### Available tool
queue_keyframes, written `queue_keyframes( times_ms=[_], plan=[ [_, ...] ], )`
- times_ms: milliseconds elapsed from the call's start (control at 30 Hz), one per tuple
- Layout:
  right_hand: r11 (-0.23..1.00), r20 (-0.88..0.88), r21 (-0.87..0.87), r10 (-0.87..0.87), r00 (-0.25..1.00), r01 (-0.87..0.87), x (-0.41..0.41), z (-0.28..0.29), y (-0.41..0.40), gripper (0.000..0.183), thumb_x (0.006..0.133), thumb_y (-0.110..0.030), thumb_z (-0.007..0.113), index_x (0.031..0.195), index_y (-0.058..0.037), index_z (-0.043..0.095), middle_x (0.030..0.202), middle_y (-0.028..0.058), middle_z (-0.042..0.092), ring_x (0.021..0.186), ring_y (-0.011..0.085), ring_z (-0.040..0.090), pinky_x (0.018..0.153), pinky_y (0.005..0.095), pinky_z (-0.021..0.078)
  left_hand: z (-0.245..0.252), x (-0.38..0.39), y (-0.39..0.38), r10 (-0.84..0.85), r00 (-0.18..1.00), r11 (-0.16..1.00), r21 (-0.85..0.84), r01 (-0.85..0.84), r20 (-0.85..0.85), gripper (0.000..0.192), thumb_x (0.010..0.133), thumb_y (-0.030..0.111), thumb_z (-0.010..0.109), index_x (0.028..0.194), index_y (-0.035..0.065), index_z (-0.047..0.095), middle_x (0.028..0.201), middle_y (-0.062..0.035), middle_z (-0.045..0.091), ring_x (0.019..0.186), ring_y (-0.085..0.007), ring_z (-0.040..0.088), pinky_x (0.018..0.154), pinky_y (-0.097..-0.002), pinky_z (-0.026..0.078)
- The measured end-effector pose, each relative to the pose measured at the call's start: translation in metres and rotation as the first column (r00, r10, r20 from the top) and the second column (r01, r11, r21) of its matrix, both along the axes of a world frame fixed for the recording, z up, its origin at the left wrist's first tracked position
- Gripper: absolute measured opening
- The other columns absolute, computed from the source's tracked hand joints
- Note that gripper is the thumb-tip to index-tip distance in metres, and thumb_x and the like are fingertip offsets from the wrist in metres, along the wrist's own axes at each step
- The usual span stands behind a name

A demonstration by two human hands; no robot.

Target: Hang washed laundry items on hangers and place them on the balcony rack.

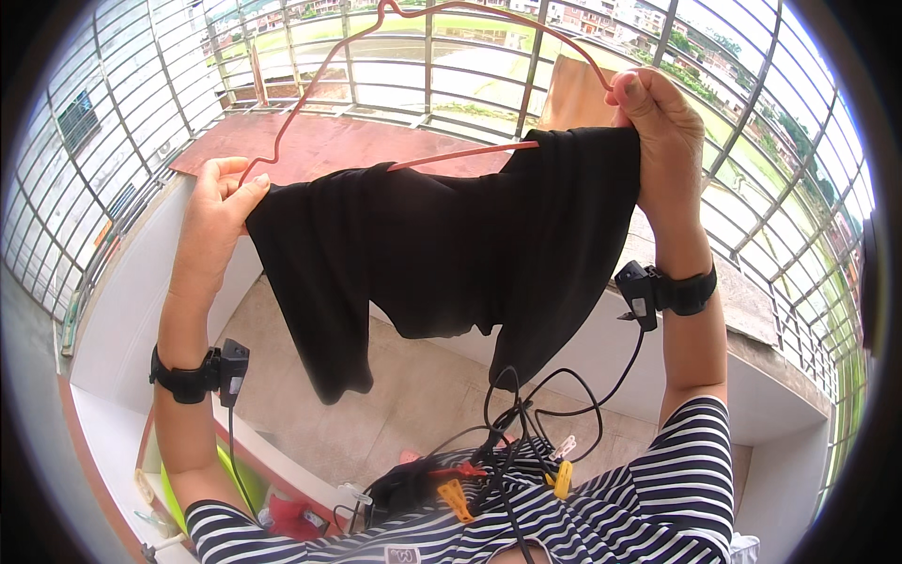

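A black garment with two long hanging parts is draped over the lower bar of a red clothes hanger. My left hand pinches the hanger's left corner together with the garment's edge. On the other side, my right hand grips the hanger's right corner, with the cloth right under its fingers. Both hands are raised in front of me, the right one higher, so the hanger tilts. Part of the lower bar shows between the folds; cloth hides its ends. The hanger's top runs out at the picture's upper edge.
Metal bars enclose the balcony. Beyond the hanger lies a reddish board, with a wooden panel at right. Black cables from wrist-worn devices hang before my striped shirt, near yellow clips. A green basin stands low at left.
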State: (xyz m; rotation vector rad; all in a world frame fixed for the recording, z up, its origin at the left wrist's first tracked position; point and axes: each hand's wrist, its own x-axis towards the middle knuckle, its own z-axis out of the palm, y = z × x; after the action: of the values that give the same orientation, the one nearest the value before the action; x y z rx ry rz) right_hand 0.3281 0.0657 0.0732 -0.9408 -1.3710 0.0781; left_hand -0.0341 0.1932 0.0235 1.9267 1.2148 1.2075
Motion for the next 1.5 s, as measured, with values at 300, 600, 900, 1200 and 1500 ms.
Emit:
queue_keyframes(
  times_ms=[300, 600, 900, 1200, 1500],
  plan=[
    [0.977, -0.173, 0.184, -0.078, 0.982, 0.11, 0.052, 0.016, -0.048, 0.016, 0.088, -0.02, 0.071, 0.086, -0.0042, 0.071, 0.074, -0.0012, 0.062, 0.062, 0.0049, 0.046, 0.057, 0.0188, 0.0377, 0.022, 0.148, -0.066, 0.008, 0.999, 0.242, 0.969, 0.043, -0.046, 0.025, 0.084, 0.007, 0.071, 0.106, 0.0046, 0.061, 0.095, -0.0047, 0.06, 0.085, -0.0252, 0.054, 0.082, -0.0327, 0.043],
    [0.961, -0.112, 0.173, -0.2, 0.973, 0.217, 0.11, 0.002, -0.088, 0.02, 0.092, -0.023, 0.067, 0.086, -0.004, 0.069, 0.077, 0.0005, 0.062, 0.06, 0.0039, 0.045, 0.055, 0.0187, 0.0377, 0.039, 0.306, -0.112, -0.344, 0.925, 0.344, 0.895, 0.286, -0.163, 0.015, 0.079, 0.013, 0.073, 0.09, 0.0108, 0.063, 0.083, -0.0024, 0.061, 0.068, -0.0228, 0.064, 0.059, -0.0324, 0.052],
    [0.916, -0.103, 0.181, -0.345, 0.933, 0.359, 0.175, 0.003, -0.126, 0.022, 0.092, -0.024, 0.068, 0.085, -0.003, 0.068, 0.074, 0.0003, 0.062, 0.06, 0.0047, 0.045, 0.055, 0.0196, 0.0379, 0.042, 0.368, -0.128, -0.592, 0.801, 0.42, 0.812, 0.405, -0.092, 0.005, 0.085, -0.002, 0.058, 0.084, 0.0021, 0.056, 0.076, -0.0071, 0.054, 0.06, -0.0165, 0.054, 0.057, -0.0281, 0.044],
    [0.863, -0.177, 0.235, -0.415, 0.893, 0.448, 0.257, 0.027, -0.173, 0.023, 0.093, -0.021, 0.066, 0.081, -0.0015, 0.066, 0.074, 0.0013, 0.062, 0.064, 0.0066, 0.047, 0.06, 0.0219, 0.0401, 0.062, 0.43, -0.156, -0.488, 0.861, 0.434, 0.817, 0.38, -0.142, 0.008, 0.089, 0.002, 0.062, 0.096, 0.002, 0.06, 0.089, -0.0093, 0.062, 0.075, -0.0225, 0.061, 0.067, -0.0306, 0.048],
    [0.66, -0.186, 0.314, -0.662, 0.726, 0.683, 0.354, 0.062, -0.203, 0.032, 0.089, -0.034, 0.069, 0.084, -0.0024, 0.071, 0.074, 0.0004, 0.063, 0.068, 0.007, 0.049, 0.069, 0.0227, 0.0398, 0.042, 0.442, -0.109, -0.27, 0.946, 0.272, 0.929, 0.252, -0.178, 0.022, 0.089, 0.001, 0.06, 0.11, 0.0045, 0.062, 0.11, -0.0101, 0.063, 0.107, -0.0242, 0.057, 0.095, -0.0348, 0.043]
  ],
)
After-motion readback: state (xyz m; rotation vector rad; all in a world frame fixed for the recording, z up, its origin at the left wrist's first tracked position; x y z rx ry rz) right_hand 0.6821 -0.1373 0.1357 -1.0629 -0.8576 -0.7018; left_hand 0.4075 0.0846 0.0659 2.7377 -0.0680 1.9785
